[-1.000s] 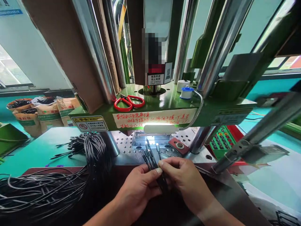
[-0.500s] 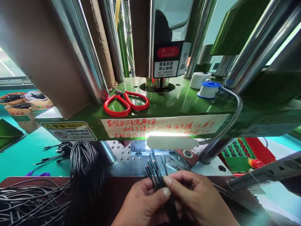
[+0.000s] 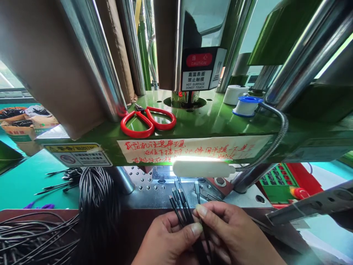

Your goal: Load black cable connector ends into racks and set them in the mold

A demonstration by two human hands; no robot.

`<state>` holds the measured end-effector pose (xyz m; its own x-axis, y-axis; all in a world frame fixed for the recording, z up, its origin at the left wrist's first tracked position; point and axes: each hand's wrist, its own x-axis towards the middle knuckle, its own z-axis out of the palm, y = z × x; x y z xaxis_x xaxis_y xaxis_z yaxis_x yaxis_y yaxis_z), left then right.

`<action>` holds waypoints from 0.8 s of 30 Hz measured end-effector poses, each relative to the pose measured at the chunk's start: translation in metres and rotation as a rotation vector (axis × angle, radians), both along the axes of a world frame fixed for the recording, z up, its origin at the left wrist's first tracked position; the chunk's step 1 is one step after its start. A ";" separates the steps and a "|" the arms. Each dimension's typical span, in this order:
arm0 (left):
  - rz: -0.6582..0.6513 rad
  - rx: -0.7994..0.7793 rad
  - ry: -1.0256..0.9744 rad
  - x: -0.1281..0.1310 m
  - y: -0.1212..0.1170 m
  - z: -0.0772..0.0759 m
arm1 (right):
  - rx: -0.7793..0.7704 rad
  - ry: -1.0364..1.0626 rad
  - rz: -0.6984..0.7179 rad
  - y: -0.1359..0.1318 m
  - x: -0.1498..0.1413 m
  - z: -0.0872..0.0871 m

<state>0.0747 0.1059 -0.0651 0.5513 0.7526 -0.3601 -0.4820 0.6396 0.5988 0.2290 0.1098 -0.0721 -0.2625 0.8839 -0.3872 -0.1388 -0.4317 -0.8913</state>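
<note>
In front of the machine, my left hand (image 3: 173, 237) is closed round a bunch of black cables (image 3: 183, 208), their small connector ends pointing up and away from me. Between thumb and fingers, my right hand (image 3: 226, 232) pinches one black cable (image 3: 197, 189) just below its connector. This connector stands a little to the right of the bunch. The two hands are side by side, with the thumbs close together. Below them the lower lengths of the cables fade into shadow, and some of my fingers are hidden behind the bunch.
A lit white lamp (image 3: 204, 168) on a flexible neck hangs just above the hands. Red-handled nippers (image 3: 149, 122) and two spools lie on the green machine ledge (image 3: 198, 127). Black cables (image 3: 96, 195) hang and pile up at left. A metal bar (image 3: 309, 204) juts in at right.
My right hand has moved slightly right, and the pinched cable's connector now stands farther from the bunch. My left hand keeps its hold. The view has shifted slightly.
</note>
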 end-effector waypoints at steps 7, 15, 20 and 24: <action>-0.004 0.000 -0.005 0.000 0.000 0.003 | -0.057 0.037 -0.070 -0.002 -0.004 0.002; -0.025 0.013 0.026 -0.001 -0.001 0.007 | -0.077 0.013 -0.057 -0.002 -0.005 0.005; -0.030 0.029 0.035 -0.001 -0.001 0.004 | -0.028 -0.039 -0.015 -0.003 -0.004 0.012; -0.018 0.019 0.024 -0.001 -0.001 0.004 | 0.012 -0.083 -0.020 -0.003 -0.004 0.016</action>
